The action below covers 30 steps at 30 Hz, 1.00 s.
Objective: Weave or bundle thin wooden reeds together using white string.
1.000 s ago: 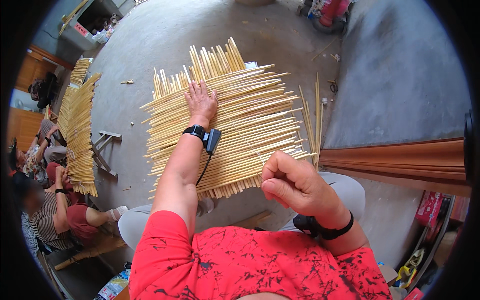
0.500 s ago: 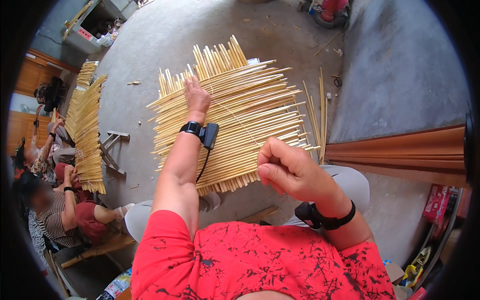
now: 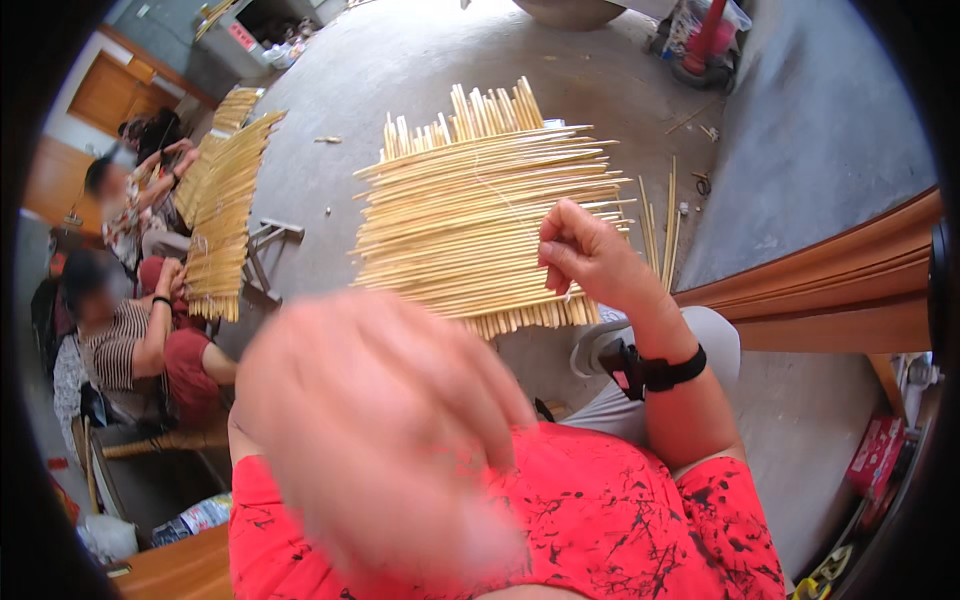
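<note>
A mat of straight, pale yellow stalks [image 3: 430, 240] lies before me, its rows set side by side, with a second layer of upright stalks showing at the far edge. Over the stalks a thin pale string [image 3: 490, 185] slants toward my right hand [image 3: 592, 250]. That hand hovers above the mat's right part, fingers pinched together; whether the string or something else small is in them is hidden. Close in front of my chest, my left hand [image 3: 380, 420] is large and smeared by motion, away from the mat, so its grip does not show.
Loose stalks [image 3: 671, 225] lie right of the mat, near a wooden frame edge [image 3: 820, 275]. To the left, two people sit at another stalk mat [image 3: 225, 210] propped on a metal stand [image 3: 265, 255]. A red box [image 3: 876, 455] stands at the lower right.
My left hand has left the mat's far left and come up close before my chest. My right hand stays pinched over the mat's right part. The view has shifted, so the mat appears further right.
</note>
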### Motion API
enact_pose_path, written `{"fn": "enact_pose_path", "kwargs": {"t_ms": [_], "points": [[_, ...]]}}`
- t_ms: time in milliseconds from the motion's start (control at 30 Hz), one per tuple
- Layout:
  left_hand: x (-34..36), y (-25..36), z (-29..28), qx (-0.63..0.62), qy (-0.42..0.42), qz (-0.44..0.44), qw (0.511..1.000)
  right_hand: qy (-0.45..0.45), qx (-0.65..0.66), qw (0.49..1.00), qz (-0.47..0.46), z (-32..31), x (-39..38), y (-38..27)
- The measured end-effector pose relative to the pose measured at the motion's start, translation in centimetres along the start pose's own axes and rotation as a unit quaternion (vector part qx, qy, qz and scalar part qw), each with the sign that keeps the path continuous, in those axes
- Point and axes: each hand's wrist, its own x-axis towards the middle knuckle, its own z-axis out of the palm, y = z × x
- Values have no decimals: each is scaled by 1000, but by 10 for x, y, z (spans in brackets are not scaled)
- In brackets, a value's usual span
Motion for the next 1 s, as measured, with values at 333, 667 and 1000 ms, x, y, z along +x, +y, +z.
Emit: {"fn": "enact_pose_path", "kwargs": {"t_ms": [333, 667, 1000], "points": [[-1, 44, 100, -126, 41, 142, 981, 66, -308, 942, -113, 28, -32, -26], [5, 56, 147, -36, 246, 261, 933, 195, -277, 929, -149, 50, -69, -4], [-13, 77, 95, -294, -43, 33, 954, 199, -222, 947, -122, 39, -86, -5]]}}
